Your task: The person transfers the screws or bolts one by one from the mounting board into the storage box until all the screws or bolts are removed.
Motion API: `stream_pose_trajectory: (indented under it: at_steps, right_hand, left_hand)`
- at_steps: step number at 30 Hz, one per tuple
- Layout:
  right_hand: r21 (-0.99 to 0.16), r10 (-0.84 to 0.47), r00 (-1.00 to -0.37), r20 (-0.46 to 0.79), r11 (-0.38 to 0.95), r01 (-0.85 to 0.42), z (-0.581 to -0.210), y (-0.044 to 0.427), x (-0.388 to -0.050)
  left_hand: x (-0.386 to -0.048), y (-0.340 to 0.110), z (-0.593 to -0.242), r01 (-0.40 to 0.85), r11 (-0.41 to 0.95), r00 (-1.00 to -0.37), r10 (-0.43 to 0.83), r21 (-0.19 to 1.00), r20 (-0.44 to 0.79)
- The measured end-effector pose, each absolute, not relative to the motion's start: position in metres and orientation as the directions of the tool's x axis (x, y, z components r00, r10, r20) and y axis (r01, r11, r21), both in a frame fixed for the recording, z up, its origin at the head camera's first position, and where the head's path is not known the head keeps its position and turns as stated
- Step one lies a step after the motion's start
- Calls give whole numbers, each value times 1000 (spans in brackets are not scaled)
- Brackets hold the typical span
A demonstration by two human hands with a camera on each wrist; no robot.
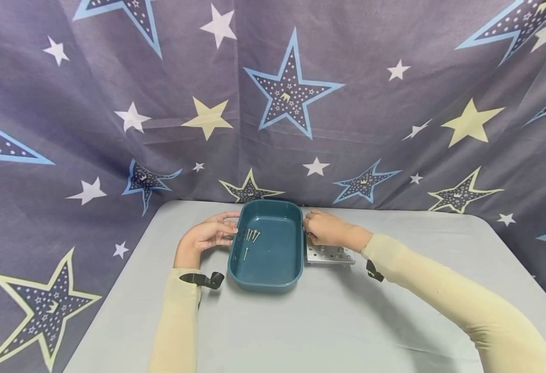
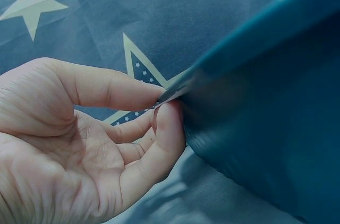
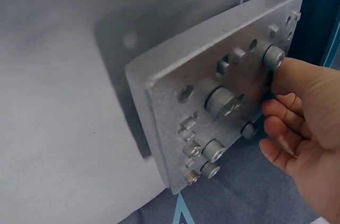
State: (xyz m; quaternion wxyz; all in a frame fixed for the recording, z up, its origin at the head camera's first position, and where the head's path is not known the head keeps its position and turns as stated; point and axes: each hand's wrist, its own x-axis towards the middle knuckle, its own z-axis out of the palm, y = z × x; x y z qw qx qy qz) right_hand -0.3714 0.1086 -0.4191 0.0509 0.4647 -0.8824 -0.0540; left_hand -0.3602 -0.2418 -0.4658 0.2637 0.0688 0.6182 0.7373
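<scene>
A blue-green tray [image 1: 267, 259] holds several silver screws [image 1: 252, 235] near its left side. At its left rim is the left hand [image 1: 211, 233]; in the left wrist view this hand [image 2: 101, 139] pinches the tray's edge [image 2: 249, 49] between thumb and finger. The right hand [image 1: 331, 229] is by the tray's right rim, over the far part of a metal plate [image 1: 331, 256]. Seen from the right wrist, the hand [image 3: 313, 123] has curled fingers beside the plate [image 3: 175, 123], close to a bolt [image 3: 273, 57]; the tips of thumb and forefinger are hidden, so a grip cannot be told.
Bolts and pins of several sizes stand in the plate, among them a large one [image 3: 223, 103]. A light grey table [image 1: 273, 331] lies under everything. Behind it hangs a dark cloth [image 1: 361, 129] with stars. Black straps [image 1: 201, 280] circle the sleeves at both wrists.
</scene>
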Motion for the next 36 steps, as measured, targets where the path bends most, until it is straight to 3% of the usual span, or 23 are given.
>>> stream_pose_trajectory:
  at_steps: [7, 19, 36]
  right_hand:
    - [147, -831, -553, 53, 555, -819, -419, 110, -371]
    - [56, -846, -526, 82, 531, -846, -417, 113, -375]
    - [-74, -804, -593, 42, 590, -804, -413, 110, -377]
  left_hand:
    - [-360, -243, -465, -304, -101, -847, 483, 947, -221]
    - [-361, -243, -468, -289, -86, -846, 489, 953, -212]
    - [-359, -243, -464, -288, -84, -845, 490, 954, -213]
